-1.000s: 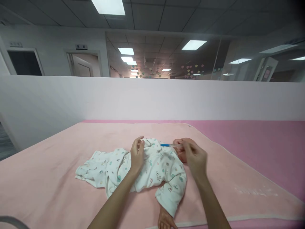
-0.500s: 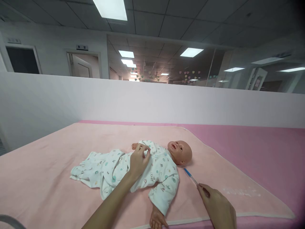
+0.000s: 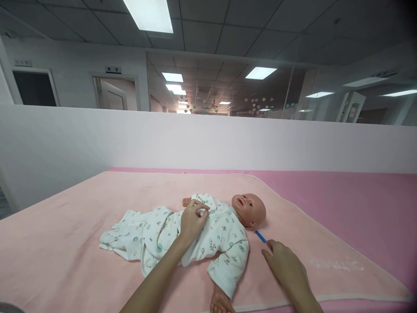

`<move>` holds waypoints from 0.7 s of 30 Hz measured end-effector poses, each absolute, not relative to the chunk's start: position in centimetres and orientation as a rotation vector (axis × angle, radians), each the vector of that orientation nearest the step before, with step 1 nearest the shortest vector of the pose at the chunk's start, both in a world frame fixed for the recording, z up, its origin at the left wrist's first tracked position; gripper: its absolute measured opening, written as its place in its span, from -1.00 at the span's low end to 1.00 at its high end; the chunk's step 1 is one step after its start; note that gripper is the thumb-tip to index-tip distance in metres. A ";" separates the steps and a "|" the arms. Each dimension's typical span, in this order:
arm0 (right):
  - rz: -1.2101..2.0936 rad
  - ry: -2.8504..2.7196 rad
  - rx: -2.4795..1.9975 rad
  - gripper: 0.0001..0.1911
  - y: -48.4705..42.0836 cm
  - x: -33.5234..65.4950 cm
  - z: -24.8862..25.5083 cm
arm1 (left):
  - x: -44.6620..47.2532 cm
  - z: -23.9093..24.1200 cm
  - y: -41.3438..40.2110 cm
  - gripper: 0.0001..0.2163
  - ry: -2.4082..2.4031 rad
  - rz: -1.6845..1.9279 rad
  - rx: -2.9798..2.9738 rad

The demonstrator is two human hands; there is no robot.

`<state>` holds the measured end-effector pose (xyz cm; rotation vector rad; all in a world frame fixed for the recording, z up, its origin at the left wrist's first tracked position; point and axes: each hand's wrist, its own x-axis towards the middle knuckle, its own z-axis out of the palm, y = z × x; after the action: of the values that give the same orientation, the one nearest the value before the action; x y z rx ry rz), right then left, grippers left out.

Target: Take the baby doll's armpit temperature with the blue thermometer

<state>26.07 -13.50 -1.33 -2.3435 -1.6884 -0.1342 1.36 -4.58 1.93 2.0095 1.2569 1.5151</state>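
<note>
A baby doll [image 3: 249, 209] in a white printed romper [image 3: 224, 234] lies on its back on a pale pink blanket [image 3: 65, 243], head to the right. My left hand [image 3: 193, 219] rests on the doll's chest, thumb and fingers pinching the romper's cloth. My right hand [image 3: 286, 267] lies on the blanket beside the doll's shoulder, fingers closed over a thin blue-tipped stick [image 3: 260, 237], whose blue end points toward the doll's neck.
The blanket lies on a darker pink surface [image 3: 358, 204] that runs to the right. A white partition wall [image 3: 208, 139] stands right behind it. An office with doors and ceiling lights shows beyond.
My right hand drew the blue-tipped stick away from the doll's face and came down to the blanket at the right. The left hand stayed on the chest.
</note>
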 end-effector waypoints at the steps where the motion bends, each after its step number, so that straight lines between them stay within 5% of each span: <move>1: -0.152 -1.696 -2.342 -0.73 -13.6 26.2 -1.6 | 1.4 1.9 -4.6 -0.85 1.260 1.507 2.017; 21: -0.401 -1.576 -2.106 -0.61 -14.2 28.1 -6.1 | 1.5 2.2 -5.2 -0.95 1.309 1.387 2.072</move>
<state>28.09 -14.22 -6.12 -2.1064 -1.5763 -0.4013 1.51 -5.23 2.19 2.0719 1.3095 1.3870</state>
